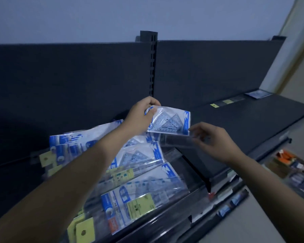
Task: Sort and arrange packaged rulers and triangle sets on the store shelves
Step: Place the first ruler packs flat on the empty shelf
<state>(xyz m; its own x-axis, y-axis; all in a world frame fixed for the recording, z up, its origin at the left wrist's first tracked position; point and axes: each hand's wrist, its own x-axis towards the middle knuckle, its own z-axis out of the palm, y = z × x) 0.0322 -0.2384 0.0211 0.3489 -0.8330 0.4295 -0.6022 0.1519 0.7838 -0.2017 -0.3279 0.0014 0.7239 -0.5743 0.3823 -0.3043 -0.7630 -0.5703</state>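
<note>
Triangle-set packet (172, 121) is hovering above the dark shelf (253, 123); we are pinching it with our left hand (141, 116), our right hand (213, 140) pinching a clear ruler case (177, 142), grey wall (112, 18) behind.

Two hands are raised at the shelves: one left hand (140, 118) and one right hand (212, 141). One triangle-set packet (170, 120) is up in the air, with one clear ruler pack (179, 142) just under it. The heap of blue-and-white packets (139, 153) holds at least four; overlap hides any more. I count at least five yellow tags (140, 205) there. The far shelf (244, 123) carries one blue packet (257, 94) and two yellow labels (214, 105). One slotted upright (153, 64) divides the two sections.
</note>
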